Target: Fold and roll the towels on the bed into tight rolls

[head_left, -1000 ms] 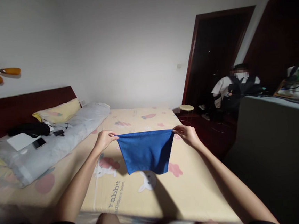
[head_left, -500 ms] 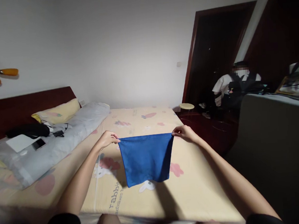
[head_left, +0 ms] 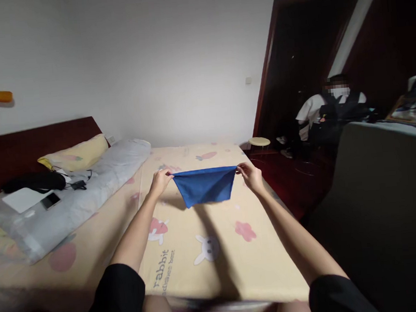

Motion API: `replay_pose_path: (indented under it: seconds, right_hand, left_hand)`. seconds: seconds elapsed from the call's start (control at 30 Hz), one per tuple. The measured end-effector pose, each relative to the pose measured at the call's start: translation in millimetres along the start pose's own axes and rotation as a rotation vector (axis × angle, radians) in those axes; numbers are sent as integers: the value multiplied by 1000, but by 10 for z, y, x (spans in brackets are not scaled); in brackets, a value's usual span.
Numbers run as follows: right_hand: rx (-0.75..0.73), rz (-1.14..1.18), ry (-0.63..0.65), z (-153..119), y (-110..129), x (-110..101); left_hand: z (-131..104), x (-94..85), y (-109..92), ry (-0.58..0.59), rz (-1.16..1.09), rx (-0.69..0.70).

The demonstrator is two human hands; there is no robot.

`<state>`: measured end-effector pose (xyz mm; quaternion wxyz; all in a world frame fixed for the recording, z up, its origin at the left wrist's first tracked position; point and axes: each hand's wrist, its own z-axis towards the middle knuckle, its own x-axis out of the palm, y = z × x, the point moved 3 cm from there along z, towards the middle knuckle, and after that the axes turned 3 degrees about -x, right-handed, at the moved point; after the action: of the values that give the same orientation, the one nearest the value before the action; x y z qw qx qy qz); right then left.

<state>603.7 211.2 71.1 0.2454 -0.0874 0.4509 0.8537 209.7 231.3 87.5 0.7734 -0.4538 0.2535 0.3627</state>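
A blue cloth (head_left: 207, 186) is stretched between my two hands over the bed (head_left: 276, 266), its top edge taut and its lower part hanging down toward the sheet. My left hand (head_left: 161, 182) pinches the top left corner between thumb and fingers. At the top right corner, my right hand (head_left: 250, 175) pinches the cloth in the same way. The yellow sheet beneath carries rabbit, flower and carrot prints, and the cloth's shadow falls across it.
A rolled grey quilt (head_left: 97, 185) lies along the left side, with a phone (head_left: 50, 201), a white flat object (head_left: 22, 199) and a black bag (head_left: 31, 182) on it. A round stool (head_left: 259, 142) stands beyond the bed. A person (head_left: 334, 106) sits by the door, behind a grey panel (head_left: 374, 185).
Both hands have moved forward, away from me, with the blue cloth. They are closer together, and the cloth now slants so that less of its height shows. The view has shifted slightly.
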Motion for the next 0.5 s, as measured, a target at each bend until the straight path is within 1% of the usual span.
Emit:
replay_pose_path:
  seconds: [0.07, 0.13, 0.2, 0.3, 0.37, 0.43, 0.5]
  right_hand:
    - [-12, -14, 2, -231, -63, -36]
    - [0, -27, 45, -578, -188, -24]
    - [30, -34, 121, -1024, -368, 44]
    - [99, -40, 259, -1805, -674, 216]
    - [154, -58, 314, -2320, -845, 323]
    - [203, -82, 340, -2752, -958, 393]
    - [235, -102, 346, -3059, -1010, 417]
  left_hand:
    - [-212, 39, 23, 23, 50, 51]
    - [-549, 186, 88, 85, 108, 83]
    - [-982, 436, 180, 173, 169, 94]
    - [-1726, 911, 334, 335, 258, 80]
    - [-2214, 1202, 427, 449, 312, 61]
    - [-2633, 1411, 505, 547, 359, 43]
    - [-2937, 1523, 563, 613, 403, 30]
